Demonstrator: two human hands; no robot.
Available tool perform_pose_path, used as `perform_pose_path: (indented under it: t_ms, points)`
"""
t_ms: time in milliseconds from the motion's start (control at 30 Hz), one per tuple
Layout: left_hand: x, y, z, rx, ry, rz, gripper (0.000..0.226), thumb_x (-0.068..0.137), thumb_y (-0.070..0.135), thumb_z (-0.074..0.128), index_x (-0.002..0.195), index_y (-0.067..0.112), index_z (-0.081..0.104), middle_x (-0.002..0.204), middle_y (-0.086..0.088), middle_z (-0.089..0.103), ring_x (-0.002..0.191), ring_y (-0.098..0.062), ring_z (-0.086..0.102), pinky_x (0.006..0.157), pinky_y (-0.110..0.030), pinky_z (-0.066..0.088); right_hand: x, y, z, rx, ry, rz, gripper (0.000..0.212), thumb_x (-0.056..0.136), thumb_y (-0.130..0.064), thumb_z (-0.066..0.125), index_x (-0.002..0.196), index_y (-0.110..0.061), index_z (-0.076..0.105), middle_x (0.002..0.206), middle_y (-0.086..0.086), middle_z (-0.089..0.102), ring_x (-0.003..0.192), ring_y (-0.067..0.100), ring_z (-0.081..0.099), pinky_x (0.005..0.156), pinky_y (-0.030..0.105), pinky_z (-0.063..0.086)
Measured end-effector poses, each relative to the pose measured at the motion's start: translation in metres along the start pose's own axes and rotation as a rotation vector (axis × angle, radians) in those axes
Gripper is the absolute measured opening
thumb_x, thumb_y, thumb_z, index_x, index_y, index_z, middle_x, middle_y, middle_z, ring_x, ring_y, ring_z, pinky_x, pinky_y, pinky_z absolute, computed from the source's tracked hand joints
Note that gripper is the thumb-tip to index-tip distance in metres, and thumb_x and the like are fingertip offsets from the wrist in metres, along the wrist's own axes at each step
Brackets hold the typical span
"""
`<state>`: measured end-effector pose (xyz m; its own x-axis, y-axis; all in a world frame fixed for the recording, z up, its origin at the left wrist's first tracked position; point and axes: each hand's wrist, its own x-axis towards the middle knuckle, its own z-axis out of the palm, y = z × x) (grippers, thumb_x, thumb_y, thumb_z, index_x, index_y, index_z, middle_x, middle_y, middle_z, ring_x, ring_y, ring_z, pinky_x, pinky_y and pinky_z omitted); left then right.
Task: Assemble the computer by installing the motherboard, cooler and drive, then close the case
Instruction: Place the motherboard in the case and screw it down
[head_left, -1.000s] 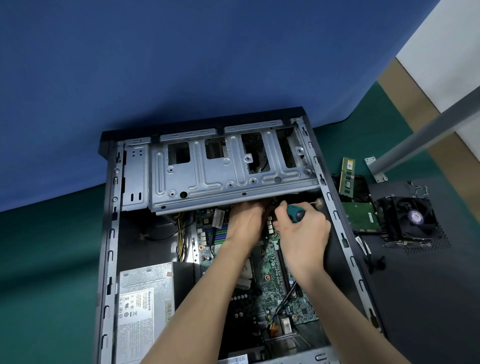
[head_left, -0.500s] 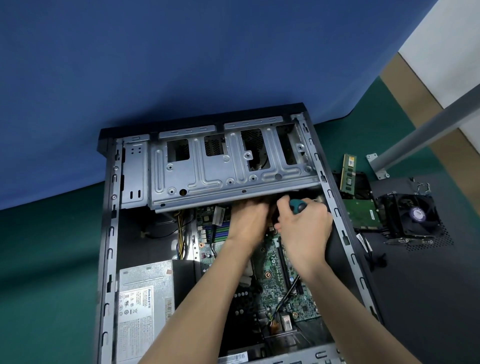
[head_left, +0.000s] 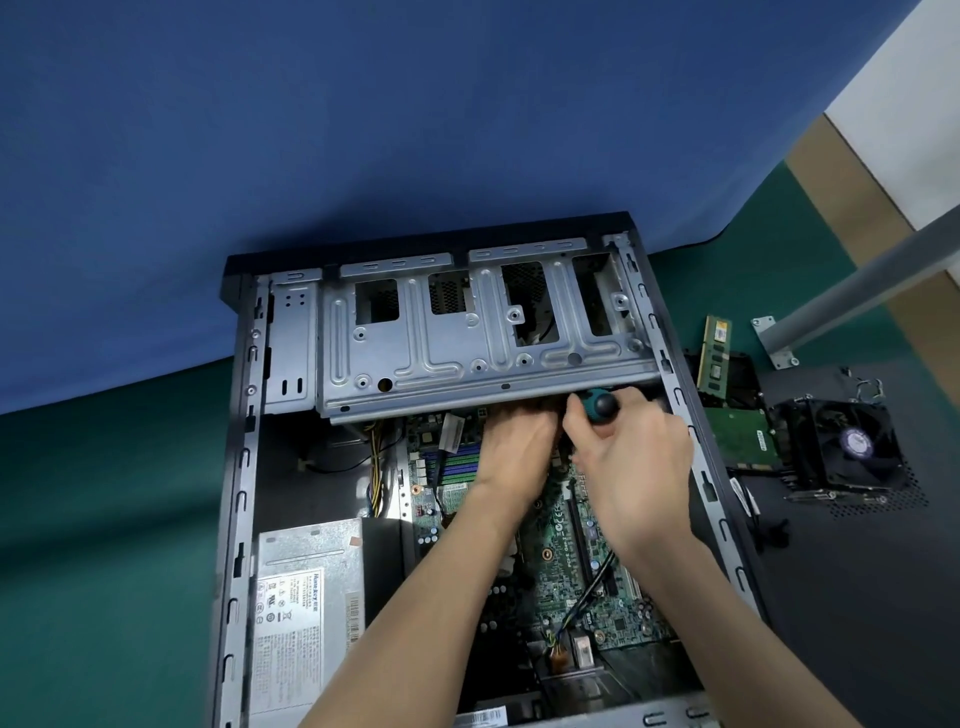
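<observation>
While the motherboard (head_left: 566, 525) lies on the floor of the open case (head_left: 239, 467), the step in hand appears to be screwing it down at its far edge, beneath the lip of the metal drive cage (head_left: 467, 353). The right hand (head_left: 634, 467) is wrapped round the teal-and-black handle of a screwdriver (head_left: 597, 406), whose butt faces the camera and whose tip is hidden under the cage. The left hand (head_left: 511, 452) reaches in just beside it, back upward. Its fingers are out of sight under the cage, so it cannot be told whether they pinch a screw or steady the shaft. A power supply (head_left: 306, 597) occupies the near left corner of the case. The cooler (head_left: 852, 447) and the drive (head_left: 743, 436) lie outside the case to the right, just beside each other and not yet fitted, with a memory stick (head_left: 716, 358) near them. By that evidence the task is judged to be in its first stage. The next move calls for holding the screwdriver square on a screw that cannot be seen and turning it under light pressure, since a slipped tip could score the board.
</observation>
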<state>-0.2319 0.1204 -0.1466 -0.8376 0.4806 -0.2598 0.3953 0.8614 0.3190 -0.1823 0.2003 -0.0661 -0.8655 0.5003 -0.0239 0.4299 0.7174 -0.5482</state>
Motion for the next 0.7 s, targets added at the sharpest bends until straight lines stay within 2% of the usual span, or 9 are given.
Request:
perform_pose_path:
  t_ms: [100, 167, 233, 300, 400, 467, 567, 633, 700]
  points:
    - [0.001, 0.004, -0.002, -0.001, 0.038, 0.010, 0.017, 0.088, 0.004, 0.053, 0.104, 0.009, 0.056, 0.089, -0.013, 0.065, 0.081, -0.034, 0.064, 0.061, -0.035, 0.037, 0.004, -0.002, -0.002, -0.032, -0.031, 0.087, 0.050, 0.092, -0.049, 0.053, 0.069, -0.004, 0.055, 0.060, 0.011, 0.062, 0.064, 0.034, 0.065, 0.066, 0.038, 0.050]
    - [0.002, 0.006, -0.006, -0.027, 0.023, 0.023, 0.010, 0.089, 0.006, 0.050, 0.098, 0.008, 0.055, 0.091, -0.014, 0.064, 0.083, -0.035, 0.062, 0.062, -0.035, 0.036, 0.002, -0.003, -0.006, -0.109, -0.005, 0.102, 0.055, 0.088, -0.057, 0.055, 0.067, -0.007, 0.053, 0.058, 0.008, 0.056, 0.067, 0.034, 0.063, 0.058, 0.034, 0.042]
    - [0.002, 0.006, -0.009, -0.069, -0.016, 0.010, 0.003, 0.088, 0.007, 0.050, 0.088, 0.010, 0.052, 0.094, -0.015, 0.062, 0.087, -0.036, 0.060, 0.064, -0.034, 0.032, 0.001, -0.004, -0.009, -0.114, 0.006, 0.037, 0.046, 0.085, -0.055, 0.061, 0.080, -0.009, 0.057, 0.067, 0.006, 0.062, 0.073, 0.032, 0.063, 0.060, 0.035, 0.043]
    - [0.002, 0.005, -0.010, -0.081, -0.027, -0.014, 0.004, 0.088, 0.008, 0.052, 0.091, 0.010, 0.054, 0.097, -0.016, 0.062, 0.090, -0.036, 0.059, 0.066, -0.033, 0.031, 0.001, -0.005, -0.010, -0.089, -0.033, -0.038, 0.035, 0.090, -0.045, 0.060, 0.089, -0.010, 0.057, 0.076, 0.006, 0.067, 0.076, 0.030, 0.064, 0.065, 0.037, 0.047]
    - [-0.002, 0.006, -0.006, -0.051, 0.021, -0.035, 0.025, 0.084, -0.003, 0.055, 0.107, 0.008, 0.055, 0.096, -0.015, 0.063, 0.088, -0.036, 0.062, 0.064, -0.036, 0.036, 0.006, -0.005, -0.012, -0.106, -0.061, 0.017, 0.043, 0.093, -0.044, 0.054, 0.069, -0.009, 0.050, 0.063, 0.008, 0.060, 0.067, 0.033, 0.063, 0.061, 0.035, 0.044]
    - [-0.003, 0.007, -0.006, -0.061, 0.049, -0.045, 0.033, 0.084, -0.007, 0.054, 0.113, 0.008, 0.054, 0.097, -0.015, 0.063, 0.087, -0.035, 0.062, 0.064, -0.037, 0.037, 0.007, -0.006, -0.013, -0.121, -0.089, 0.104, 0.052, 0.092, -0.051, 0.051, 0.060, -0.011, 0.045, 0.060, 0.010, 0.059, 0.065, 0.033, 0.064, 0.064, 0.036, 0.049]
    - [-0.001, 0.008, -0.009, -0.080, 0.005, -0.056, 0.020, 0.086, -0.003, 0.049, 0.103, 0.005, 0.057, 0.099, -0.017, 0.063, 0.089, -0.036, 0.060, 0.068, -0.036, 0.036, 0.003, -0.007, -0.014, -0.169, -0.058, 0.089, 0.053, 0.084, -0.061, 0.058, 0.072, -0.010, 0.052, 0.066, 0.005, 0.058, 0.071, 0.032, 0.063, 0.062, 0.034, 0.045]
    - [0.000, 0.007, -0.011, -0.098, -0.014, -0.068, 0.014, 0.086, 0.002, 0.050, 0.098, 0.005, 0.058, 0.101, -0.017, 0.061, 0.092, -0.036, 0.058, 0.071, -0.035, 0.036, 0.001, -0.006, -0.014, -0.132, -0.049, -0.011, 0.043, 0.086, -0.054, 0.061, 0.087, -0.012, 0.055, 0.075, 0.003, 0.063, 0.076, 0.030, 0.063, 0.064, 0.035, 0.047]
    - [-0.001, 0.007, -0.010, -0.109, -0.007, -0.089, 0.015, 0.087, 0.001, 0.052, 0.099, 0.005, 0.058, 0.101, -0.017, 0.061, 0.094, -0.037, 0.059, 0.073, -0.038, 0.041, 0.001, -0.006, -0.014, -0.114, -0.084, -0.057, 0.039, 0.091, -0.048, 0.056, 0.083, -0.011, 0.055, 0.072, 0.005, 0.066, 0.073, 0.030, 0.064, 0.066, 0.038, 0.049]
